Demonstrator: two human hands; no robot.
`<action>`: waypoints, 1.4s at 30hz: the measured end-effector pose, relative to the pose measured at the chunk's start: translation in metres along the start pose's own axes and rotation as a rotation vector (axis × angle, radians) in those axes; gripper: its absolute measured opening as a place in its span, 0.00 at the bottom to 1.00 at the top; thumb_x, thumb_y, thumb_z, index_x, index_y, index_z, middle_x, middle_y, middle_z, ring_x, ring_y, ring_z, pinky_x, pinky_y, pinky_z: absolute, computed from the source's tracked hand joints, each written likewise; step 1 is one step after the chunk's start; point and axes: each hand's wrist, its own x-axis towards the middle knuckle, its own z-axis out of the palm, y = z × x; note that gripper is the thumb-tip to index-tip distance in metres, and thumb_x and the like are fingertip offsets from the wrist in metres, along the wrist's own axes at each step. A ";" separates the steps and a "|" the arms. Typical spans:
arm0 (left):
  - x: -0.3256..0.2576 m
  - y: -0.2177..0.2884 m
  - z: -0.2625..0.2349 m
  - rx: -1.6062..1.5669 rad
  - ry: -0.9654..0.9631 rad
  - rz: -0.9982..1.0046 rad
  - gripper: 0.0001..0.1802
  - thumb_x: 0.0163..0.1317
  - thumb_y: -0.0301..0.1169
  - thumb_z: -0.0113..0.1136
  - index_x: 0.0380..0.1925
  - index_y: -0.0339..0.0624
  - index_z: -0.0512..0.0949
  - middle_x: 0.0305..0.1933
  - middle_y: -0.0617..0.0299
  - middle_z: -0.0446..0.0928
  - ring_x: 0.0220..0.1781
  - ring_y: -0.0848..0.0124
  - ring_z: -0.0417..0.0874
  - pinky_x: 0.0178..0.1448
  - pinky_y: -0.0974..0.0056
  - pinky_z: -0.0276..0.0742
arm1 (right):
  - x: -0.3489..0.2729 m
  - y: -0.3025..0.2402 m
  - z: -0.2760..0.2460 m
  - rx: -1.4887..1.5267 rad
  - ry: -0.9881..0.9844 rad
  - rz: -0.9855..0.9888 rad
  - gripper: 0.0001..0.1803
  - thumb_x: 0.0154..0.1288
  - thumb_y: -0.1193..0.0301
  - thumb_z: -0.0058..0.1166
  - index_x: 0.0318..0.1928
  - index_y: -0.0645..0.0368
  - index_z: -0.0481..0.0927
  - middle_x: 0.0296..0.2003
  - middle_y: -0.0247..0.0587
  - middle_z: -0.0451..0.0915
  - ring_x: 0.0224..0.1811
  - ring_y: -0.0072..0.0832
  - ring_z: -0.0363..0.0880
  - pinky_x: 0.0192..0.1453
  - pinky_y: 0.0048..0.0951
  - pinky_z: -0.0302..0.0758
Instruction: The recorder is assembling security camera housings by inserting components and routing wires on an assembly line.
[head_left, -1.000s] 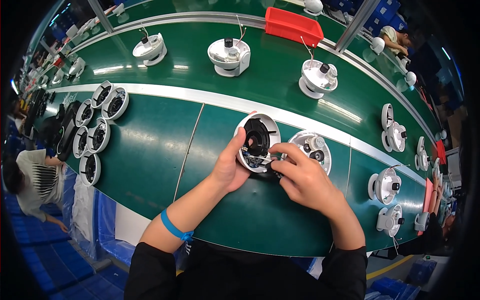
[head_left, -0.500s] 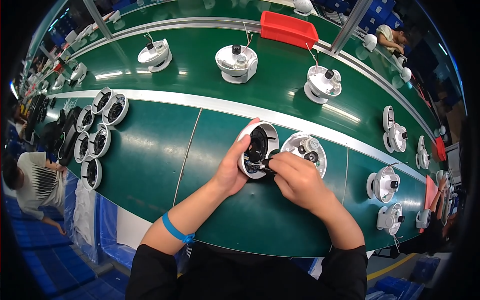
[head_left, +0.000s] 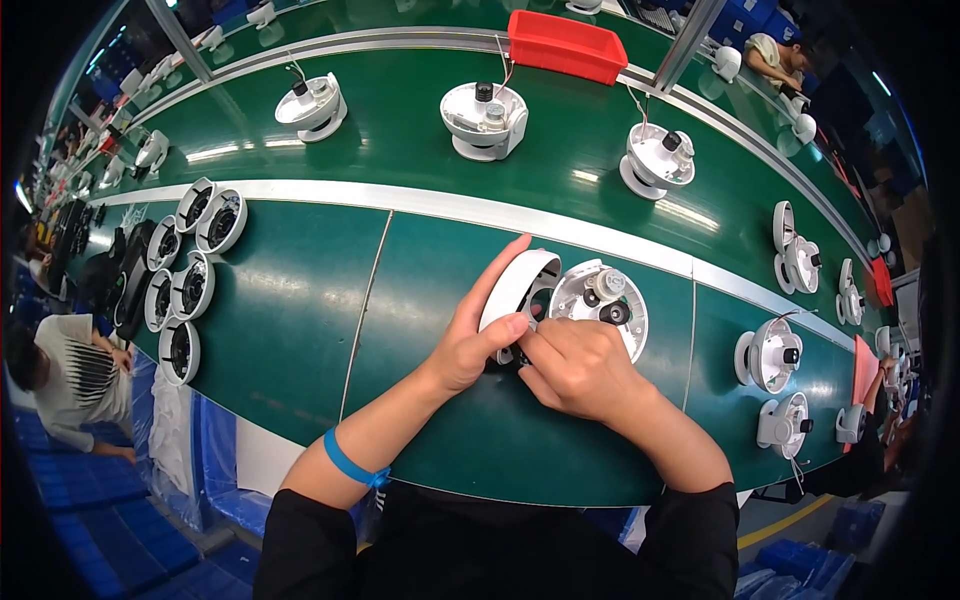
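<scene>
My left hand (head_left: 462, 348) is closed around a white round housing half (head_left: 516, 288), thumb on its near rim. It stands tilted, its outer wall toward me and its dark inside facing right. My right hand (head_left: 588, 372) is closed at the right side of that housing, fingertips bunched near its lower opening. What those fingers pinch is hidden behind the knuckles. Just beyond the right hand, a second white housing half (head_left: 572, 292) with a black lens and a clear round part lies on the green bench, partly covered by the hand.
Several white housing rings with black insides (head_left: 181, 352) stand at the left of the bench. White camera units (head_left: 776, 352) sit at the right. More units (head_left: 484, 112) ride the green belt (head_left: 390, 130) beyond a metal rail. A red bin (head_left: 567, 48) stands behind. Other people work nearby.
My left hand has turned the housing half so its outer wall faces me and its inside is mostly hidden. My right hand has shifted slightly left and down. Units on the belt have moved right.
</scene>
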 end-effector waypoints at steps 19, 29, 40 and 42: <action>-0.017 0.026 -0.028 0.418 -0.020 0.198 0.45 0.67 0.43 0.61 0.80 0.38 0.56 0.76 0.46 0.64 0.77 0.55 0.65 0.80 0.55 0.58 | 0.035 -0.025 0.013 -0.030 -0.106 -0.027 0.10 0.49 0.74 0.65 0.28 0.58 0.75 0.24 0.35 0.74 0.22 0.31 0.78 0.24 0.33 0.73; -0.029 0.046 -0.040 0.416 0.047 0.223 0.45 0.71 0.45 0.57 0.81 0.38 0.52 0.77 0.47 0.62 0.77 0.57 0.66 0.80 0.56 0.58 | 0.064 -0.044 0.010 -0.231 -0.011 -0.056 0.04 0.53 0.73 0.59 0.30 0.55 0.77 0.30 0.34 0.77 0.24 0.27 0.80 0.27 0.30 0.74; -0.021 0.083 -0.066 0.075 0.455 -0.052 0.34 0.85 0.47 0.41 0.79 0.37 0.55 0.74 0.51 0.67 0.75 0.64 0.69 0.78 0.61 0.63 | 0.066 -0.025 -0.045 1.108 -0.152 0.634 0.23 0.68 0.81 0.59 0.62 0.70 0.75 0.56 0.47 0.83 0.44 0.33 0.88 0.44 0.29 0.87; -0.027 0.095 -0.067 0.172 0.499 -0.068 0.40 0.83 0.44 0.48 0.83 0.38 0.44 0.80 0.47 0.61 0.80 0.61 0.64 0.82 0.60 0.56 | 0.086 -0.028 -0.061 1.345 -0.042 0.775 0.18 0.69 0.85 0.53 0.58 0.71 0.74 0.55 0.52 0.83 0.40 0.33 0.89 0.43 0.32 0.88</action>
